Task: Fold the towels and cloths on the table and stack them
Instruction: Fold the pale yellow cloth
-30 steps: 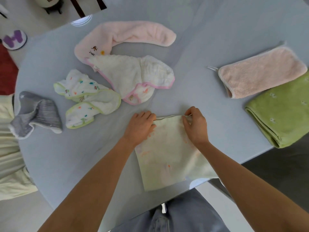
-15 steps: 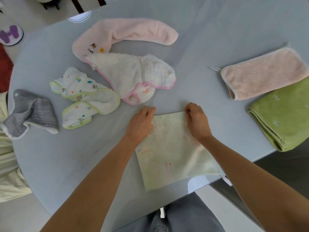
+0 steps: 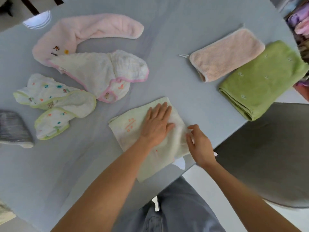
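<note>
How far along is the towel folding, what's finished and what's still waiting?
Done: the green towel lies folded at the right edge, with a folded peach cloth beside it, not stacked. In hand: the left hand presses flat on the pale yellow cloth while the right hand pinches its edge. Left: the pink towel, two patterned cloths and a grey one lie crumpled.

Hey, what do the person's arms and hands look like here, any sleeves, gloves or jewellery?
Both forearms are bare right up to the bottom edge of the picture, so no sleeves show. The left hand and right hand wear no gloves, and no rings, watch or bracelets are visible on the sides that show. Below the table edge the person wears light blue-grey jeans.
</note>
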The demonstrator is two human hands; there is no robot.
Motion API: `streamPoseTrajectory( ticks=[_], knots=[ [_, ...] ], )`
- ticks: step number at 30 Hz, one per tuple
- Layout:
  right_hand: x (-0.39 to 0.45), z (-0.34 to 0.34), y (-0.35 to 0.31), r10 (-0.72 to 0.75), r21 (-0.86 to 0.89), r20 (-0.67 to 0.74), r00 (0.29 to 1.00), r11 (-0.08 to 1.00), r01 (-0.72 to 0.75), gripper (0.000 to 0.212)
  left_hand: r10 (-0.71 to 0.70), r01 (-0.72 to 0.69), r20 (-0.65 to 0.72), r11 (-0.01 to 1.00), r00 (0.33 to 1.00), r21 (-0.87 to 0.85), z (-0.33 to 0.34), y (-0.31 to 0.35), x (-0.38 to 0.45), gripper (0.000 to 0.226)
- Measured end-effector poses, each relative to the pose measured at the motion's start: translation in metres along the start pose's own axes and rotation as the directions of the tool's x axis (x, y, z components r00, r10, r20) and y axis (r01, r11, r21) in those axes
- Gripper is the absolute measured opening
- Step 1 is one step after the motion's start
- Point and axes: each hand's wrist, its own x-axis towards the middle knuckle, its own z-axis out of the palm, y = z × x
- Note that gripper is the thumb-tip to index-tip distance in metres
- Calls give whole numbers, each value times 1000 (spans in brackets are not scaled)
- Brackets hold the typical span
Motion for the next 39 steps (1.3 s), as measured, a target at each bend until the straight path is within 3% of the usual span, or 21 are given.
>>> streamPoseTrajectory(
  ticks=[3,7,9,13,16,17,19,21,23,26,29,32,36,39],
  knots=[
    [-6,0,4,34,-52,-11,999,998,-34,22,-43,43,-4,999,999,14,-2,9,9,70],
    [0,-3,18,43,-233,12,999,972,-39,20,-77,78,-21,996,997,48,8,7,5,85],
    [4,-7,22,48,-225,11,999,973,-44,21,-99,102,-56,994,993,40,13,6,4,87],
    [-5,-3,8,-109,-276,-186,977,960,55,36,-172,174,-27,983,985,59,8,9,9,86],
    [-31,11,-6,-150,-283,-279,948,957,68,24,-221,224,-40,966,975,131,2,1,8,79],
    [-39,16,-10,-82,-240,-267,960,971,16,19,-224,231,-61,961,973,150,1,-4,5,75],
    [-49,24,-17,201,-65,-214,956,973,-219,19,-198,216,-108,956,974,197,1,-14,-3,70],
    [-47,29,-27,458,105,-162,874,889,-446,22,-170,197,-126,950,977,243,2,-22,-8,68],
    [-39,34,-42,546,247,-144,825,827,-505,24,-148,189,-162,940,976,283,5,-25,-12,66],
    [-22,44,-62,612,383,-141,778,759,-527,24,-52,111,-193,944,980,310,9,-26,-17,64],
    [-11,48,-69,634,470,-173,753,725,-503,19,7,22,-141,978,990,206,15,-33,-14,64],
    [-11,48,-66,582,553,-232,779,738,-387,25,-42,62,-152,990,987,129,15,-44,-9,73],
    [-15,48,-60,492,528,-308,815,801,-283,33,-109,121,-158,990,981,68,19,-47,-4,77],
    [-11,55,-58,525,599,-306,794,755,-268,30,-145,156,-221,987,964,32,23,-42,-5,75]
  ],
)
